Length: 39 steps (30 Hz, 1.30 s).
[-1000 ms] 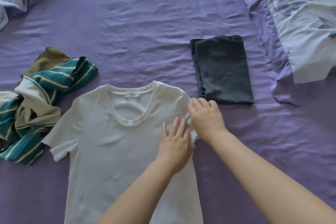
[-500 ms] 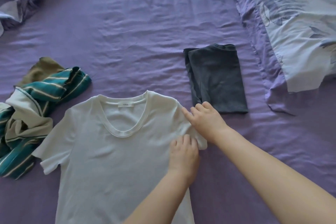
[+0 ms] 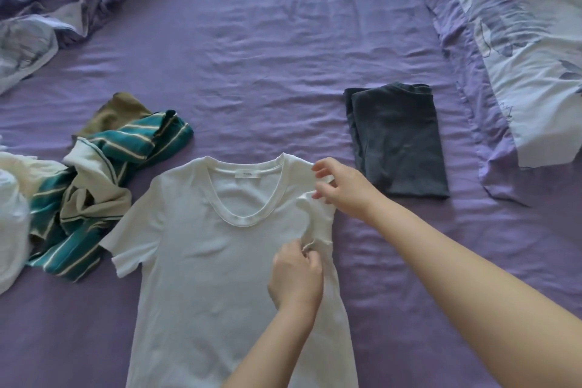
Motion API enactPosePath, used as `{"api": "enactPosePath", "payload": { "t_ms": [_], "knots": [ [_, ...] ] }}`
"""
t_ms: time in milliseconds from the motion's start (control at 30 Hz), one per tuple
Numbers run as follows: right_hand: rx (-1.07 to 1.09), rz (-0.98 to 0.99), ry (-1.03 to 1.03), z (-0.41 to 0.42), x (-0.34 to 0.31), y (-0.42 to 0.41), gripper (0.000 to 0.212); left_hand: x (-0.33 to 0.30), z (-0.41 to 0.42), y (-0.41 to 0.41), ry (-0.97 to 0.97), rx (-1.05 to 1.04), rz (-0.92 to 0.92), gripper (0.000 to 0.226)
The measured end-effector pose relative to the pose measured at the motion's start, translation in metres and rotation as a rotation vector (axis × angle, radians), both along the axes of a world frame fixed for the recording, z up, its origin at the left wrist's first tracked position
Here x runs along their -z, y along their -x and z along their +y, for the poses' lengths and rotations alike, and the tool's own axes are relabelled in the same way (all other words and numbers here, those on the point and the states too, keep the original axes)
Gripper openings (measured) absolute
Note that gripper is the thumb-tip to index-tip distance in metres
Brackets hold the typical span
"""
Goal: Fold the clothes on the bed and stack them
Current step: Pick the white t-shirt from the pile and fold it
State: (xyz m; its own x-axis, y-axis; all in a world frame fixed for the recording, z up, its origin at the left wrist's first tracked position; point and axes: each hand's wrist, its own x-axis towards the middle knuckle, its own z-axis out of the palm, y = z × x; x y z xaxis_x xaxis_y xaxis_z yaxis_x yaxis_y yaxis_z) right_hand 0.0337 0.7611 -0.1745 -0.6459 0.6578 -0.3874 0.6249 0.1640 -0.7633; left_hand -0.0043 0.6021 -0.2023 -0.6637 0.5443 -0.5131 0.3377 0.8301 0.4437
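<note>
A white T-shirt (image 3: 201, 261) lies face up on the purple bed sheet (image 3: 252, 72), its right sleeve folded inward over the chest. My right hand (image 3: 343, 189) pinches the shirt at the right shoulder. My left hand (image 3: 296, 277) pinches the edge of the folded sleeve near the armpit. A dark grey folded garment (image 3: 400, 142) lies to the right of the shirt. A crumpled pile with a teal striped garment (image 3: 104, 186) and an olive one sits to the left.
A rumpled duvet (image 3: 47, 9) lies at the back left. A floral pillow (image 3: 519, 41) takes up the right side. White fabric (image 3: 12, 214) shows at the left edge.
Both hands went from pressing flat on the sleeve fold to pinching it. The right hand moved up to the shoulder. The view shifted, so everything sits lower in frame.
</note>
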Motion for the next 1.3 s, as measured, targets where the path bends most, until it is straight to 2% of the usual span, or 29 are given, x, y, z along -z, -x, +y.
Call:
{"api": "enactPosePath", "payload": {
  "t_ms": [67,133,233,300,367,433,500,567,733,833,900,967,1067,1167,1300],
  "knots": [
    [0.007,-0.004,0.032,-0.004,-0.002,0.008,0.030,-0.001,-0.011,0.013,0.047,-0.022,0.019,0.028],
    [-0.052,-0.104,-0.091,-0.005,0.000,0.005,0.032,-0.001,-0.017,0.024,0.032,-0.021,0.098,0.047],
    [-0.149,-0.260,-0.275,-0.011,0.007,-0.009,0.034,-0.001,-0.016,0.032,-0.137,0.058,0.173,0.037],
    [-0.213,-0.311,-0.344,-0.026,0.013,-0.020,0.030,0.000,-0.009,0.036,-0.309,0.241,0.176,0.028],
    [-0.285,-0.314,-0.414,-0.050,0.017,-0.030,0.022,0.008,0.002,0.044,-0.419,0.512,0.263,0.029],
    [-0.425,-0.329,-0.506,-0.076,0.020,-0.041,0.012,0.016,0.011,0.050,-0.218,0.768,0.256,0.036],
    [-0.534,-0.404,-0.587,-0.095,0.025,-0.049,0.021,0.026,0.013,0.061,0.077,0.892,0.220,0.050],
    [-0.510,-0.447,-0.597,-0.105,0.027,-0.048,0.028,0.030,0.011,0.069,0.219,0.972,0.253,0.062],
    [-0.563,-0.425,-0.638,-0.114,0.024,-0.034,0.031,0.025,0.001,0.078,0.283,0.996,0.234,0.080],
    [-0.526,-0.411,-0.623,-0.119,0.023,-0.023,0.025,0.023,-0.016,0.094,0.252,0.997,0.234,0.083],
    [-0.479,-0.426,-0.613,-0.122,0.022,-0.012,0.022,0.024,-0.030,0.109,0.239,0.940,0.246,0.078],
    [-0.442,-0.496,-0.591,-0.127,0.023,0.002,0.032,0.023,-0.044,0.125,0.260,0.875,0.253,0.071],
    [-0.387,-0.516,-0.455,-0.139,0.027,0.029,0.030,0.021,-0.066,0.153,0.254,0.798,0.236,0.059],
    [-0.472,-0.500,-0.442,-0.153,0.035,0.060,0.038,0.015,-0.082,0.184,0.224,0.690,0.303,0.051],
    [-0.528,-0.460,-0.442,-0.172,0.039,0.110,0.046,0.006,-0.095,0.231,0.221,0.459,0.412,0.057]
  ]
}}
